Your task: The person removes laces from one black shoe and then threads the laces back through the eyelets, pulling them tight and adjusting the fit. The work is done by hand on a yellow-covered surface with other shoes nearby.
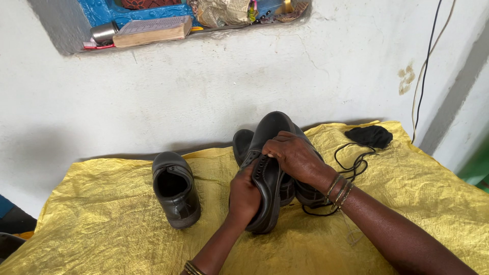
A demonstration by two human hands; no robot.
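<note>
My left hand (pixel 244 196) is nearest, coming up from the bottom edge with bangles at the wrist; its fingers are curled firmly around the sole and side of the black lace-up shoe (pixel 267 178), bearing it tilted on its edge above the yellow cloth (pixel 102 224). My right hand (pixel 295 158) lies over the upper of that same shoe, fingers bent and pressed down at the eyelet rows, fingertips close together on the lacing area; whether they pinch a lace end there I cannot tell, as the knuckles hide it. Status, as I judge it: the work on this shoe's lacing is under way and not finished, since a loose black lace (pixel 354 165) lies in loops on the cloth just beyond my right wrist and appears to run back towards the shoes. Behind the held shoe stand more black shoes (pixel 243 142), partly hidden, their lacing not visible. To the left, well apart from my hands, a single black shoe (pixel 175 188) stands upright with its opening towards me, untouched. Farther right, near the wall, lies a small black bundle (pixel 369 136), apparently fabric. Beyond, the white wall (pixel 204 86) carries a niche holding a thick book (pixel 153 30) and a metal cup (pixel 104 33).
</note>
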